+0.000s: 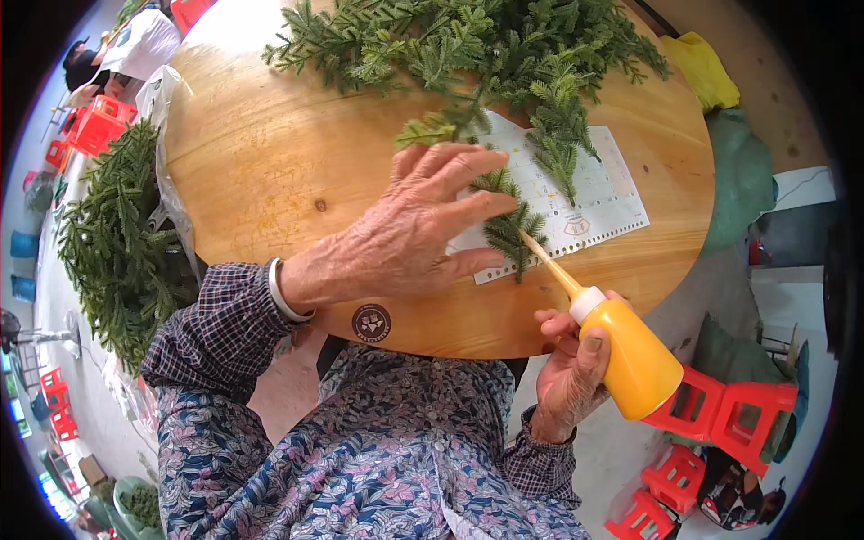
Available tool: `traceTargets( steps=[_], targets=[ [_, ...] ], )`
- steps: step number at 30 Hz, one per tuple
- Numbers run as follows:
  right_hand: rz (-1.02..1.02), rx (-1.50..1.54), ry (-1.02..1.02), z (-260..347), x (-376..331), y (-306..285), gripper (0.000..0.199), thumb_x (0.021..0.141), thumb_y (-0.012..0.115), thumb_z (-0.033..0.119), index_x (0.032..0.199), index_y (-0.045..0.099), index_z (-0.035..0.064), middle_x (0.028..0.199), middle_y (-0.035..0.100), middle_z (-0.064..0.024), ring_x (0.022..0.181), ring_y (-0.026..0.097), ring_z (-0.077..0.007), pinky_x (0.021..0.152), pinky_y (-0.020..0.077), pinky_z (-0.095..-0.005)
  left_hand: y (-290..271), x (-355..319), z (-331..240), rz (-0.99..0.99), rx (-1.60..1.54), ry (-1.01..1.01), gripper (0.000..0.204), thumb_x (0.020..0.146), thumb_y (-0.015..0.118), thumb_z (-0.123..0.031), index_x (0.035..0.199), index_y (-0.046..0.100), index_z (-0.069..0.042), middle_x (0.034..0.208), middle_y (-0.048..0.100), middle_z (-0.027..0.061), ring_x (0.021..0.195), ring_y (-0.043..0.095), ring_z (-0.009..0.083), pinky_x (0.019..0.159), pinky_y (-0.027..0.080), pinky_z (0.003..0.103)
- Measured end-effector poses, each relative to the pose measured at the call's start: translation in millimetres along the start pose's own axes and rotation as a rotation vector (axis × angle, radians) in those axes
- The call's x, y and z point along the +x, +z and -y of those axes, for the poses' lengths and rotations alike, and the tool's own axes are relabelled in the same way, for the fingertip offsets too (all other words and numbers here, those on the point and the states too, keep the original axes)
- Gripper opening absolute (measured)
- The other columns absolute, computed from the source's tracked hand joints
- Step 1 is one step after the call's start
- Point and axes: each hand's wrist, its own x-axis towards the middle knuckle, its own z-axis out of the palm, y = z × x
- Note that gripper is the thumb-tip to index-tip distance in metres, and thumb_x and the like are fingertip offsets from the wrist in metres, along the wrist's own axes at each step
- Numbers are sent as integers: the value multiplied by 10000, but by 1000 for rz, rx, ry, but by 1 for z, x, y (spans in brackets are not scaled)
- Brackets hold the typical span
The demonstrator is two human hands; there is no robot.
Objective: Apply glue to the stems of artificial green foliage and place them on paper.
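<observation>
Head view, only view available. Landmark: the white sheet (621,193), punched along its near edge, lying on the wooden table (261,171).

Right hand (573,371): near side of the sheet, beyond its punched edge. Thumb and fingers clamped around a yellow squeeze bottle (637,362), tilted, nozzle angled up and left over the sheet.

Small fir sprig (506,236): on the left part of the sheet, its lower end reaching the punched edge. Nozzle tip at the sprig; contact or slight gap, cannot tell.

Left hand (423,211): over the sheet's left edge, slightly blurred. Fingers and thumb apart, clamped on nothing visible; whether the fingertips touch the sprig cannot be told.

Surroundings: second sprig (560,148) on the upper right of the sheet; heap of fir branches (468,45) beyond its far edge; green bundle (126,238) well apart, off to its left; red stools (706,405) to the lower right.

Step in hand (judged): applying the bottle's contents to the sprig; no flow discernible. Next move (judged): calls for a steady nozzle, a measured squeeze, and left fingers clear of the tip.
</observation>
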Motion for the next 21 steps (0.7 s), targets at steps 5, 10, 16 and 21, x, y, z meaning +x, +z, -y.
traceTargets(
  steps=[5, 10, 16, 21],
  targets=[
    [-11, 17, 27, 0, 0, 2, 437, 888, 557, 170, 1255, 379, 13, 806, 562, -115, 618, 564, -208, 729, 535, -398, 13, 4, 1, 4, -24, -62, 352, 770, 696, -307, 1039, 637, -88, 1250, 494, 124, 1159, 443, 284, 1020, 245, 483],
    [-63, 12, 12, -1, -3, 0, 430, 893, 546, 167, 1259, 377, 15, 758, 567, -107, 624, 569, -207, 725, 534, -393, 14, 1, 2, 9, 59, -57, 338, 767, 698, -301, 1023, 647, -87, 1237, 503, 106, 1143, 451, 262, 1030, 223, 475],
    [-20, 8, 22, 1, -6, -5, 430, 895, 544, 167, 1261, 375, 17, 771, 569, -111, 628, 574, -208, 718, 535, -394, 14, 3, 1, 18, 57, -76, 335, 768, 697, -305, 1024, 652, -93, 1225, 511, 102, 1129, 456, 254, 1035, 207, 472],
    [-7, 15, 10, 0, -7, -10, 433, 893, 547, 170, 1260, 376, 15, 771, 569, -112, 627, 577, -209, 713, 536, -397, 15, 3, 2, 10, 59, -68, 334, 770, 695, -307, 1022, 656, -90, 1215, 518, 98, 1128, 454, 252, 1034, 203, 478]
  ],
)
